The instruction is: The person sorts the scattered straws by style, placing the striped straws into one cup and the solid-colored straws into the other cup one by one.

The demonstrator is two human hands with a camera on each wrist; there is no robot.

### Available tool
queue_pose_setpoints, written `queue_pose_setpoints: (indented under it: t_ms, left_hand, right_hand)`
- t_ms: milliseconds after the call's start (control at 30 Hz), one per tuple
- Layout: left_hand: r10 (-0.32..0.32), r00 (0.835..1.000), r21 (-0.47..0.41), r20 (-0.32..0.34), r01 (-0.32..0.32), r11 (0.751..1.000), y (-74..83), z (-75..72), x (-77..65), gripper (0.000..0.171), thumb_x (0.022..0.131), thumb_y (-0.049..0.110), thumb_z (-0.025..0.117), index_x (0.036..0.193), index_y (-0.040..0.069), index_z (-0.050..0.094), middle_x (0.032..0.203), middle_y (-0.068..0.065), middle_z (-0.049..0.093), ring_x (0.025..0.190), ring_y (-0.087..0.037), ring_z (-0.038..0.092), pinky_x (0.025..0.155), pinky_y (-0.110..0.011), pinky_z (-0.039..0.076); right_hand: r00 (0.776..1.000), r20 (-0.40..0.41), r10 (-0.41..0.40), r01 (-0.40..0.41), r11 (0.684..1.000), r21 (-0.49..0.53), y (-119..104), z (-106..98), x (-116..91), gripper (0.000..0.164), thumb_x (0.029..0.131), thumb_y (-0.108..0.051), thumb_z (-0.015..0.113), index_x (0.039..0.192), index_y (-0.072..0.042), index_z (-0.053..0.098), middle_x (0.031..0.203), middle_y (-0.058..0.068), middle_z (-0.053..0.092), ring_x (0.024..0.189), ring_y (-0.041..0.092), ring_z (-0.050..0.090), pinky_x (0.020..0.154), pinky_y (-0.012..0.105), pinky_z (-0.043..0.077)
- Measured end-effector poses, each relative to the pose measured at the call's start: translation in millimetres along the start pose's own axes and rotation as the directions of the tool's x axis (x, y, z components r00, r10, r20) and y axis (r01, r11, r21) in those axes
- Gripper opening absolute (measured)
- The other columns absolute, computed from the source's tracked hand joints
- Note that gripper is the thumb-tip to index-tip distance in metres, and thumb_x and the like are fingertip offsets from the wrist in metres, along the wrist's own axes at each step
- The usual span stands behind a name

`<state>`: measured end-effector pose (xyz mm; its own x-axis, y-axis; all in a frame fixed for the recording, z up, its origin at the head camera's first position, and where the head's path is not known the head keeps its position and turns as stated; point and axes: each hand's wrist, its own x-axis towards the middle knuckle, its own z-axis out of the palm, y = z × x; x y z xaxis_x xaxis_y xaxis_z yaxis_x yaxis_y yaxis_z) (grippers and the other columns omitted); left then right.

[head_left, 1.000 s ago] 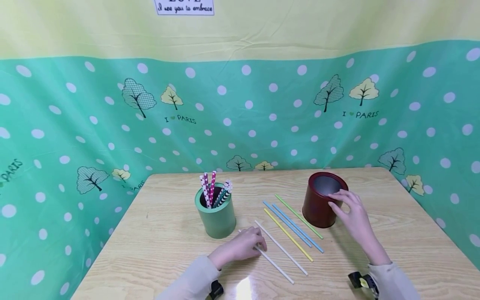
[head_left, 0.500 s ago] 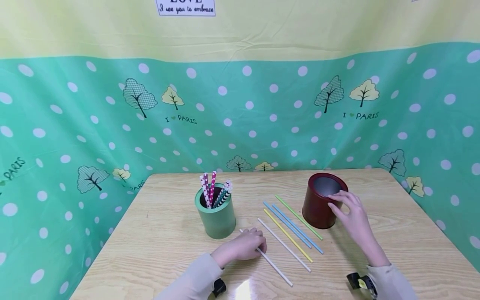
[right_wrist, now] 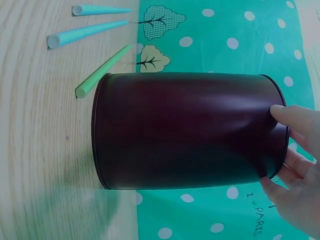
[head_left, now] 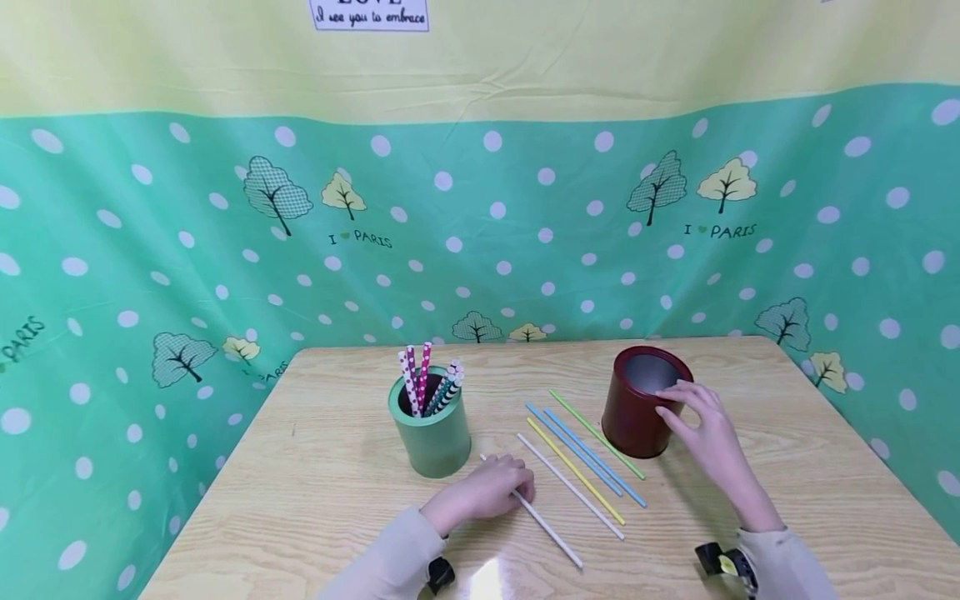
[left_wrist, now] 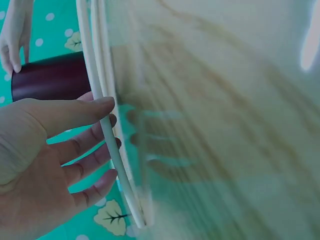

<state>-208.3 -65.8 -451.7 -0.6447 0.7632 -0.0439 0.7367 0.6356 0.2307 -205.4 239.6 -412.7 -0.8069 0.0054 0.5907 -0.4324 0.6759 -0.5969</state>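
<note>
My left hand (head_left: pixel 491 487) is low over the table, pinching a white straw (head_left: pixel 551 533) between thumb and fingers; the left wrist view shows the thumb (left_wrist: pixel 85 112) lying across it. Just right of that hand lies a second white straw (head_left: pixel 570 485). Beyond it are a yellow straw (head_left: pixel 576 471), two blue straws (head_left: pixel 600 461) and a green straw (head_left: pixel 597 434), roughly parallel. At the right stands an upright dark red cylindrical holder (head_left: pixel 636 417). My right hand (head_left: pixel 708 433) grips its rim, some fingertips reaching over the edge, as the right wrist view (right_wrist: pixel 295 165) also shows.
A green cylindrical holder (head_left: pixel 435 442) stands left of the straws, with several patterned straws (head_left: pixel 422 383) upright in it. The wooden table (head_left: pixel 300 467) ends at a green dotted cloth backdrop (head_left: pixel 420 292) behind and at the sides.
The loose white straw has shifted away from my left hand, closer to the yellow straw. My left hand has moved slightly right, still with a white straw. The right hand has stayed at the rim.
</note>
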Motion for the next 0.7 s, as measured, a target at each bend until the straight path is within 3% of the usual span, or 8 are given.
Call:
queue_pose_setpoints:
  t_ms: [367,533,700]
  left_hand:
    - [-0.005,0.985,-0.06,-0.172,-0.005,0.998,-0.1,-17.1,6.1,0.011,0.075,0.012,0.065,0.08,0.02,0.059,0.083,0.009,0.056,0.082,-0.007,0.05,0.074,-0.022,0.036]
    - [-0.009,0.975,-0.128,-0.221,-0.02,0.992,-1.0,-24.5,9.6,0.012,0.076,0.01,0.065,0.082,0.018,0.059,0.083,0.008,0.056,0.082,-0.007,0.05,0.074,-0.021,0.038]
    - [-0.039,0.961,-0.25,-0.275,-0.032,0.968,-0.6,-33.9,12.4,0.011,0.077,0.007,0.064,0.084,0.014,0.059,0.085,0.005,0.056,0.084,-0.008,0.053,0.077,-0.021,0.042]
  right_hand:
    - [1.0,0.019,0.017,-0.017,1.0,0.008,0.8,-1.0,-1.1,0.021,0.074,0.002,0.066,0.095,0.002,0.064,0.105,0.02,0.053,0.107,0.034,0.039,0.084,0.053,0.031]
    - [1.0,0.013,0.013,-0.013,1.0,-0.008,0.8,-0.8,-0.9,0.021,0.074,0.001,0.066,0.095,0.001,0.064,0.105,0.018,0.053,0.106,0.032,0.04,0.086,0.047,0.031]
    - [1.0,0.009,0.013,-0.013,1.0,-0.011,1.3,-0.5,-1.0,0.02,0.074,0.001,0.066,0.095,0.0,0.064,0.104,0.016,0.054,0.105,0.031,0.04,0.085,0.049,0.031]
